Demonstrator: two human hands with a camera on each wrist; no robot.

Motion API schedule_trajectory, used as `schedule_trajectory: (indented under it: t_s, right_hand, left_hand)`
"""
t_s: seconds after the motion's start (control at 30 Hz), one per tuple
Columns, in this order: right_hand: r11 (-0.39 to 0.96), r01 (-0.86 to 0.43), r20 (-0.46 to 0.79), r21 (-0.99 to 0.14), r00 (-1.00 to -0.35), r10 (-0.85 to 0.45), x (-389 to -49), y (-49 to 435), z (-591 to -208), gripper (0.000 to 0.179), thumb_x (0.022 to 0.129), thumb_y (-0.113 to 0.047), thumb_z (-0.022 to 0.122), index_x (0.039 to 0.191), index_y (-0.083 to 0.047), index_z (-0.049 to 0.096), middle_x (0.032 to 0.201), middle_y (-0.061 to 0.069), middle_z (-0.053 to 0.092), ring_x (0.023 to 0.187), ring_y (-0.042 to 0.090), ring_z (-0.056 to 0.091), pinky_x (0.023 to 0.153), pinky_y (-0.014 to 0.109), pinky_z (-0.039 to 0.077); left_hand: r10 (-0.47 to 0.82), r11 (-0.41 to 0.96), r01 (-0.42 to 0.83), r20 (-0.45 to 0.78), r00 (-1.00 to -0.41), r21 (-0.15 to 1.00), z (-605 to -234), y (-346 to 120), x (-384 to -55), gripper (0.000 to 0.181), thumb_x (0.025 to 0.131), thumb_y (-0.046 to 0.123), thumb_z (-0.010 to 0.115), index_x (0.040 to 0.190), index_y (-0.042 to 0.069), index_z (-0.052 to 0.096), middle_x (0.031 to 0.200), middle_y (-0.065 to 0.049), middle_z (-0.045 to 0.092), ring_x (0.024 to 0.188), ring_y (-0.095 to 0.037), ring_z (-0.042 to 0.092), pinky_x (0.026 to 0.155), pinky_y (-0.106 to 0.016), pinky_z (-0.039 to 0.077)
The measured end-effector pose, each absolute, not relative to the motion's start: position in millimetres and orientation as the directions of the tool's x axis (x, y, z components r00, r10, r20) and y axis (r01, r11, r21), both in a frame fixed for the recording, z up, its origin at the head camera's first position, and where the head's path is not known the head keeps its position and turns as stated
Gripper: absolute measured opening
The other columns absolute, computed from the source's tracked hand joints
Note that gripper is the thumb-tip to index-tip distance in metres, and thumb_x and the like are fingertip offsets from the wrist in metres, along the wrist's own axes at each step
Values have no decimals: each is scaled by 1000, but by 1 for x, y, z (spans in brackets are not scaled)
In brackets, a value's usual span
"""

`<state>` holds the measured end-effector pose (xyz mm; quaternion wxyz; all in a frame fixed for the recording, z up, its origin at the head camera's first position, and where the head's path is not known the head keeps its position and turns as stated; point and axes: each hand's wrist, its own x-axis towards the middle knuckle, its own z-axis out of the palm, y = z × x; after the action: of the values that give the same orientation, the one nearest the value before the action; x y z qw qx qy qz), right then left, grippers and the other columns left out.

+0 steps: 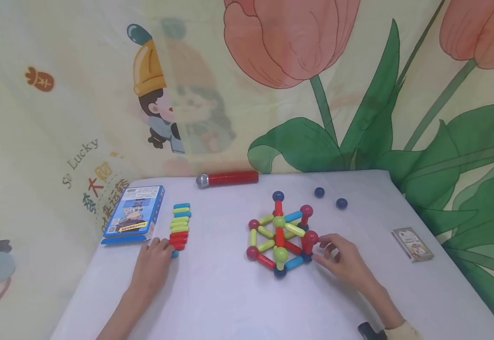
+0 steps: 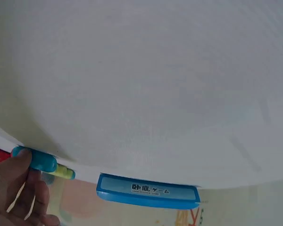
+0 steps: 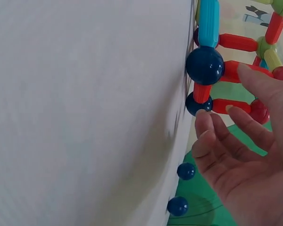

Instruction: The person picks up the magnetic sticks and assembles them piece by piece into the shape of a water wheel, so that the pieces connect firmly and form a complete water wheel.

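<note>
A row of magnetic rods [image 1: 180,220] in blue, yellow-green and red lies at the left. At its near end my left hand [image 1: 153,260] pinches a blue rod [image 2: 42,161], the thumb lying over it in the left wrist view. Right of centre stands a frame of rods and balls [image 1: 280,238], in red, blue and yellow-green. My right hand [image 1: 343,260] is at its right side, fingers loosely bent and spread. In the right wrist view its thumb overlaps a red rod [image 3: 231,70] beside a dark blue ball [image 3: 205,65]; firm contact cannot be told.
A blue box [image 1: 134,212] lies at the table's left edge. At the back is a red microphone-shaped object [image 1: 233,178]. Two loose dark blue balls, a far one [image 1: 319,192] and a nearer one [image 1: 341,203], sit behind the frame. A small card box [image 1: 412,244] lies at right.
</note>
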<state>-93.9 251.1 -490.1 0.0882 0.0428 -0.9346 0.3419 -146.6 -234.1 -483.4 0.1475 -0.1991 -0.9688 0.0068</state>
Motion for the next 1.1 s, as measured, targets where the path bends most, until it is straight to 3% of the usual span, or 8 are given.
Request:
schedule_trajectory:
  t_s: [0.13, 0.2, 0.3, 0.4, 0.53, 0.63, 0.77, 1.1]
  right_hand:
    - [746, -126, 151, -654, -988, -35, -95, 250, -491, 46, 86, -15, 93, 124, -5, 69, 107, 4, 72, 89, 13, 66, 76, 19, 58]
    - [734, -119, 130, -668, -991, -42, -95, 250, -492, 46, 85, -14, 93, 124, -5, 69, 107, 4, 72, 89, 13, 67, 76, 20, 59]
    - [730, -125, 116, -672, -991, -62, -95, 249, -494, 44, 86, -12, 93, 123, -5, 70, 107, 2, 73, 88, 11, 67, 77, 21, 59]
    - [728, -147, 125, -669, -989, -85, -95, 249, -495, 41, 85, -9, 92, 121, -5, 73, 103, 0, 74, 87, 10, 67, 78, 22, 59]
    - [711, -203, 154, -673, -979, -134, -97, 248, -497, 38, 85, -7, 92, 118, -5, 75, 96, -4, 74, 84, 9, 66, 76, 23, 60]
    - [698, -244, 176, -673, -970, -169, -100, 247, -500, 36, 87, -8, 91, 119, -5, 76, 96, -5, 74, 85, 6, 65, 76, 23, 60]
    - [687, -278, 195, -671, -961, -199, -104, 246, -501, 36, 89, -7, 88, 123, -6, 76, 99, -4, 76, 86, 5, 65, 78, 23, 60]
    - [706, -220, 151, -673, -976, -159, -99, 248, -498, 34, 91, -9, 87, 122, -5, 76, 98, -5, 76, 85, 7, 66, 79, 24, 60]
  left_hand:
    - [481, 873, 441, 218, -849, -206, -482, -230, -141, 44, 70, 7, 101, 107, -1, 78, 102, -17, 74, 99, -33, 65, 88, -52, 60]
    - [486, 873, 459, 197, -852, -167, -474, -218, -135, 46, 70, 9, 102, 107, 0, 78, 101, -16, 75, 100, -33, 66, 90, -53, 60]
    - [415, 892, 434, 155, -897, 125, -452, -180, -124, 40, 75, 13, 100, 108, 5, 79, 98, -8, 77, 98, -26, 70, 90, -47, 62]
    - [389, 772, 378, 90, -917, 511, -420, -130, -117, 30, 84, 16, 94, 110, 12, 81, 96, 4, 78, 93, -16, 70, 86, -40, 62]
    - [498, 569, 348, 24, -867, 745, -385, -66, -118, 26, 93, 19, 87, 117, 12, 83, 93, 9, 75, 88, -11, 68, 76, -30, 60]
    - [543, 525, 357, 19, -840, 773, -376, -27, -123, 24, 94, 17, 86, 117, 8, 84, 91, 7, 75, 88, -11, 66, 68, -22, 58]
    - [528, 556, 352, 6, -849, 753, -378, 6, -131, 22, 93, 14, 87, 113, 7, 85, 91, 4, 76, 97, -15, 66, 67, -20, 58]
    - [542, 652, 405, -20, -840, 642, -385, 32, -134, 19, 93, 14, 87, 109, 4, 85, 71, 4, 66, 103, -19, 59, 62, -18, 54]
